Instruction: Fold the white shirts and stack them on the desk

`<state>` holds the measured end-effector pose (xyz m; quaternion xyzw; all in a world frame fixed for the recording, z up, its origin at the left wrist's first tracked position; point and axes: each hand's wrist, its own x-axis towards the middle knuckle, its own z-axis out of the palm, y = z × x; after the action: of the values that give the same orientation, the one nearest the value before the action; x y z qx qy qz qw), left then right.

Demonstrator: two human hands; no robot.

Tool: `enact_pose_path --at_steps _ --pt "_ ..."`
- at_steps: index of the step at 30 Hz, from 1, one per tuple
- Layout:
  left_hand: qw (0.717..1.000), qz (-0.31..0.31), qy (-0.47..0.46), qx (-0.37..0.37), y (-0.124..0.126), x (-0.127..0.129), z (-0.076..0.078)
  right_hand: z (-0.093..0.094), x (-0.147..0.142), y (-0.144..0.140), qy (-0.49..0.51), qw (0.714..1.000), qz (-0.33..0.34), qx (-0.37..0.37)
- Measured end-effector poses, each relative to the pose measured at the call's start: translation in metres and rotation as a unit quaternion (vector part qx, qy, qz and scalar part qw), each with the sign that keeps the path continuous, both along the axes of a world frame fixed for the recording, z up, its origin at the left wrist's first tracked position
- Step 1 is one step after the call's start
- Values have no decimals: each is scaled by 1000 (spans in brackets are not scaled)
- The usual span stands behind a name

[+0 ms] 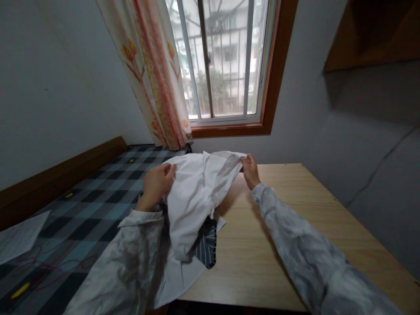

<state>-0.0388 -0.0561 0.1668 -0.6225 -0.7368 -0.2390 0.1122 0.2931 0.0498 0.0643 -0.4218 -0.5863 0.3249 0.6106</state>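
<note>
A white cloth garment [193, 188] hangs in folds between my two hands, above the left part of the wooden table. My left hand [158, 183] pinches its upper left edge, fingers closed on the fabric. The far right corner is gripped by my right hand [250, 170], thumb and fingers together, which stretches the top edge sideways. The lower part droops toward me. Under it, a dark striped fabric piece [207, 247] lies on the table, partly covered. More white cloth [180, 280] spreads below at the table's near left edge; I cannot tell whether it belongs to the same garment.
The light wooden table [288, 227] reaches to the wall. On the left is a bed with a checked cover [98, 197], holding a paper sheet [22, 236] and a thin red cord [55, 262]. A flowered curtain [157, 78] hangs beside the window [223, 65].
</note>
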Motion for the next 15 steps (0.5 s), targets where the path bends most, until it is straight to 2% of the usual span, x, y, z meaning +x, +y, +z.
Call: enact_pose_path --at_steps 4,8,10,12,15 --pt "995 -71 -60 33 15 33 7 20 87 7 69 990 -122 23" --pt "980 -159 -112 35 29 81 -3 32 173 8 85 957 -267 72" --pt "974 -191 -120 23 33 108 -15 32 211 3 63 947 -301 94" --pt "971 -210 -118 0 35 133 -34 28 244 -9 4 947 -304 100" --pt "969 -224 -68 -84 33 157 -73 15 280 -35 -133 966 -220 24"
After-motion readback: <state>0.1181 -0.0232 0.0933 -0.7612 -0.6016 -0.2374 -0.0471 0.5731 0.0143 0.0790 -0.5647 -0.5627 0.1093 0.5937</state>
